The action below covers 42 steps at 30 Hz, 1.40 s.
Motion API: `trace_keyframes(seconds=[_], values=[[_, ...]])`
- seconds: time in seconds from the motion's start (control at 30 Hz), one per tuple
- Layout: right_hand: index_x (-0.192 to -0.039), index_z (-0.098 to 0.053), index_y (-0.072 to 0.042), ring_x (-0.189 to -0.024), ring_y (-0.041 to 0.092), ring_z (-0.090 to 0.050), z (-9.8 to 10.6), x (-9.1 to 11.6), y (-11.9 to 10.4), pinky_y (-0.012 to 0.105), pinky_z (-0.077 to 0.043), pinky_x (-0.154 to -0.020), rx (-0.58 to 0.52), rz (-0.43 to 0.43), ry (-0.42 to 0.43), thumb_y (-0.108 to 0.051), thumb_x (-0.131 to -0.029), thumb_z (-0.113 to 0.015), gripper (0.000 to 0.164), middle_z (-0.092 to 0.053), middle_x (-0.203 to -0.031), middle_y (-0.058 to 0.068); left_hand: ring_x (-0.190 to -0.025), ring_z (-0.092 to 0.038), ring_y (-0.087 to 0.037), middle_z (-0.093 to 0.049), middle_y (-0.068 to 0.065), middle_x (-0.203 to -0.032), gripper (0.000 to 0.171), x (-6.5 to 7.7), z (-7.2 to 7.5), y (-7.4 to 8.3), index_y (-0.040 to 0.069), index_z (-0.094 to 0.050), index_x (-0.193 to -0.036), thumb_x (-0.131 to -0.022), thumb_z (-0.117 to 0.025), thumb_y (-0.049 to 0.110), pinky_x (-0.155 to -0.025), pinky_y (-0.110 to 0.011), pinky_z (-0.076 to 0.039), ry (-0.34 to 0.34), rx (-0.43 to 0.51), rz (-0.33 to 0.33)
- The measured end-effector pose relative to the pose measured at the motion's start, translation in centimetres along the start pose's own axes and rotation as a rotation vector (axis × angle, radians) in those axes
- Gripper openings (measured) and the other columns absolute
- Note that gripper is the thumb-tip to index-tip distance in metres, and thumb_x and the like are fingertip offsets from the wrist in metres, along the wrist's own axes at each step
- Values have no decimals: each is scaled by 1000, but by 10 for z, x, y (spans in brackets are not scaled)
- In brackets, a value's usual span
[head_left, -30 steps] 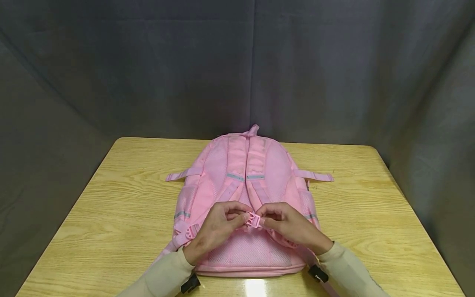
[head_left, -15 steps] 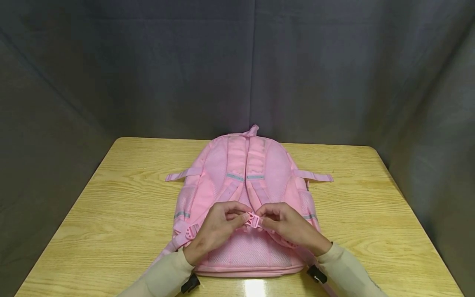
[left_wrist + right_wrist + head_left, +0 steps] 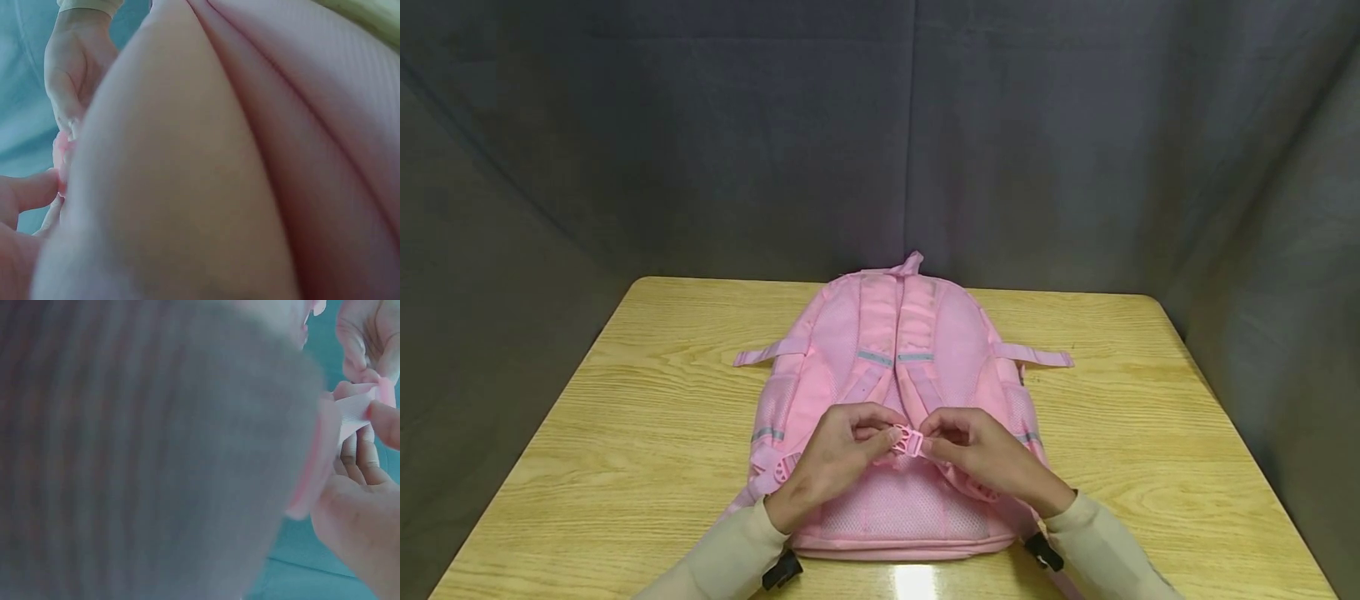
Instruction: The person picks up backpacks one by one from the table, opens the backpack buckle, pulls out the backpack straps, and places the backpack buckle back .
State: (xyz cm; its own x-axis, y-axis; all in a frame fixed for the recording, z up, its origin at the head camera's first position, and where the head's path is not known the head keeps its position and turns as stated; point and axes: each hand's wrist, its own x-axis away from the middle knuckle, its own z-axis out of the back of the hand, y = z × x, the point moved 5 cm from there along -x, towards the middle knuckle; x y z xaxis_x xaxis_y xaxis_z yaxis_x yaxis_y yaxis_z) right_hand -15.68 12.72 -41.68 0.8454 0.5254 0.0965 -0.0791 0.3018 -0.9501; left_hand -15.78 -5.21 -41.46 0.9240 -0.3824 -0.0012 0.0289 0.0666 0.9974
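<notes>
**Pink side-release buckle (image 3: 908,441): likely joined, latch unconfirmed**

Held in both hands, just above the near middle of pink backpack (image 3: 904,508), below the strips of padded shoulder straps (image 3: 917,321). Backpack lying back panel up on wood-grain table (image 3: 1150,433), top handle (image 3: 913,263) at the far end.

Fingers, left hand (image 3: 841,448): thumb and index closed in a pinch on the buckle's left end, others curled under. Can't tell exactly how far under.

Fingers, right hand (image 3: 983,448): thumb and index pinching at the buckle's right end, next to pale webbing (image 3: 356,412) seen in the right wrist view. Can't tell whether also gripping webbing.

Done, judging from the head view: halves lined up and apparently together, with no clear gap showing between left and right parts. Can't tell if fully clicked in; too small and partly hidden by thumbs. No help from the left wrist view, mostly blocked.

Left, as a judgement: confirm seating, then let go with both hands. Call it nearly finished if latched.

Elsewhere: loose side straps, left (image 3: 770,353) and right (image 3: 1033,355), sticking outward over the table, apart from the hands.
</notes>
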Motion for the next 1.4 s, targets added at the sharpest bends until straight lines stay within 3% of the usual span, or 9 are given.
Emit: trace_keyframes(seconds=[0.13,0.3,0.7,1.4], values=[[-101,-66,-6,-55,9,-52,2,1,0,20,-42,-44,9,-7,4,-15,-98,-63,10,-62,-76,8,-84,-72,-18,-72,-19,-98,16,0,1,1,-7,-69,-106,-92,-65,1,-78,-45,-59,5,-2,1],[-103,-64,-4,-38,11,-37,0,3,1,21,-29,-31,-101,-46,-49,-14,-100,-59,12,-49,-62,11,-83,-71,-15,-72,-21,-99,17,-2,0,1,-8,-68,-107,-93,-64,0,-78,-44,-60,-5,13,1],[-103,-62,1,-37,6,-37,-4,0,1,21,-28,-29,-150,-2,-72,-10,-101,-56,13,-47,-66,11,-81,-69,-11,-71,-21,-99,18,-3,-2,-1,-10,-67,-108,-93,-63,-1,-78,-44,-60,-16,37,6],[-103,-60,5,-38,4,-35,-9,3,3,26,-24,-29,-233,-36,-105,-10,-102,-53,16,-47,-66,9,-80,-69,-12,-71,-21,-96,18,0,-5,-5,-9,-68,-108,-92,-64,0,-78,-44,-60,-1,34,-1]])
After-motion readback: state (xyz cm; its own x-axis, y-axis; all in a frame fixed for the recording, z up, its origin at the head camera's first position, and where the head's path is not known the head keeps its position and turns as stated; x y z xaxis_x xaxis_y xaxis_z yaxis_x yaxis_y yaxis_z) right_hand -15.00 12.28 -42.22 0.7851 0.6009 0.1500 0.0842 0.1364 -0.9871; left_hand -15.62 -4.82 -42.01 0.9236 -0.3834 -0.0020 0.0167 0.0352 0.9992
